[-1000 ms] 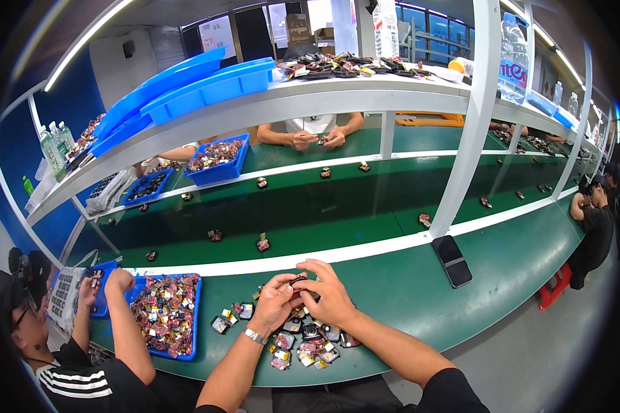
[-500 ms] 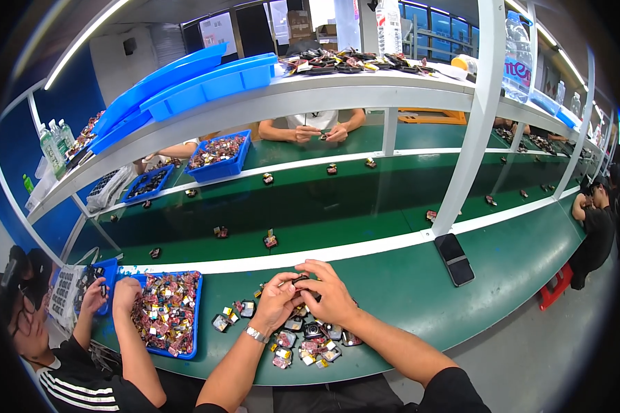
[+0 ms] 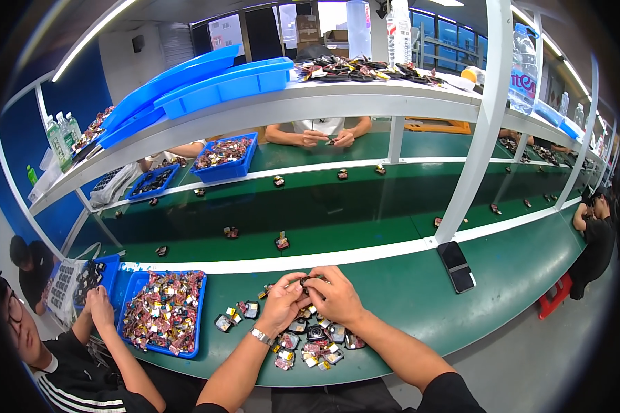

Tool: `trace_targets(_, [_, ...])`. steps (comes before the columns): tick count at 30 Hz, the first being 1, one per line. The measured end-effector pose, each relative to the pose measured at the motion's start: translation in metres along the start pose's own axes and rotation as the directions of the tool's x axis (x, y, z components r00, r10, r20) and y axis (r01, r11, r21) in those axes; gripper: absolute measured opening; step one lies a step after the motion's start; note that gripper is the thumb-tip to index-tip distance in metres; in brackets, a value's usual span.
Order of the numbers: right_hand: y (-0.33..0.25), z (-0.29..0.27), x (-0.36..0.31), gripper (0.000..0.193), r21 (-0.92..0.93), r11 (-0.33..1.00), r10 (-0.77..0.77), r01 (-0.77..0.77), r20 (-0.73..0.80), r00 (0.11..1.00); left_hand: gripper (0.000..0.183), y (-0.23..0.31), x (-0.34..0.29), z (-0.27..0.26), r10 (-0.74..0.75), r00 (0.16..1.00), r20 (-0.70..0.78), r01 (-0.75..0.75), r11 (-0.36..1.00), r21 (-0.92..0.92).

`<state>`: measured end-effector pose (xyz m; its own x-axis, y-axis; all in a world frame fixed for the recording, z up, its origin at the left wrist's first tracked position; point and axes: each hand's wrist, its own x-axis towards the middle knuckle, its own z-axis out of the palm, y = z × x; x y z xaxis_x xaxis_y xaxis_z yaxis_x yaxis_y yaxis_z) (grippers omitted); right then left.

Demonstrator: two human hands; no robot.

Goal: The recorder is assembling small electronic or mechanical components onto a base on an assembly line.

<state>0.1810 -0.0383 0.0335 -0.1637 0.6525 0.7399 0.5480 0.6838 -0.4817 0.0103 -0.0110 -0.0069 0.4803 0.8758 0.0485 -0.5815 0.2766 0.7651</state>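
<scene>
Both my hands are raised over the green workbench [image 3: 393, 289], fingertips close together. My left hand [image 3: 282, 304] is closed around a small black electronic part [image 3: 305, 281]; the fingers hide most of it. The bent fingers of my right hand [image 3: 337, 297] grip the same part from the other side. Directly below my hands lies a loose pile of small electronic modules [image 3: 315, 333] with black housings, reddish boards and yellow-and-white labels. A few more modules [image 3: 248, 309] are just left of my left wrist.
Left of me stands a blue bin [image 3: 203, 313] heaped with small boards, beside a seated co-worker [image 3: 83, 358]. A phone [image 3: 456, 266] lies at right, near a white shelf post [image 3: 486, 131]. Beyond the white rail, a conveyor belt [image 3: 337, 217] carries scattered modules. Blue trays [image 3: 224, 84] rest on the overhead shelf.
My fingers have shifted slightly around the held part. The co-worker at left has drawn a hand back from the bin, bringing both hands together. The view has tilted a little.
</scene>
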Motion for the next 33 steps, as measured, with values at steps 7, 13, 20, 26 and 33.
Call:
trace_targets(7, [0.0, -0.005, 0.004, 0.024, -0.073, 0.994, -0.075, 0.078, 0.045, 0.996, 0.03, 0.001, 0.001, -0.001, -0.001, 1.0, -0.006, 0.001, 1.0, -0.013])
trace_targets(13, [0.002, -0.011, 0.005, 0.021, -0.108, 0.993, -0.028, 0.044, 0.142, 0.99, 0.026, 0.004, 0.0, 0.007, -0.02, 0.999, -0.039, 0.02, 1.0, 0.015])
trace_targets(20, [0.012, -0.013, 0.003, 0.015, -0.022, 1.0, -0.014, 0.018, 0.173, 0.985, 0.017, 0.001, 0.001, -0.004, 0.04, 0.999, 0.002, -0.04, 0.981, 0.188])
trace_targets(26, [0.016, -0.015, 0.001, 0.012, 0.056, 0.993, 0.089, -0.102, 0.204, 0.975, 0.012, 0.007, 0.002, -0.004, 0.022, 0.999, 0.046, -0.036, 0.943, 0.331])
trace_targets(33, [0.013, -0.013, 0.0, 0.012, 0.167, 0.964, 0.167, -0.208, 0.233, 0.958, 0.016, 0.005, 0.002, -0.013, -0.02, 0.997, 0.071, -0.004, 0.948, 0.317])
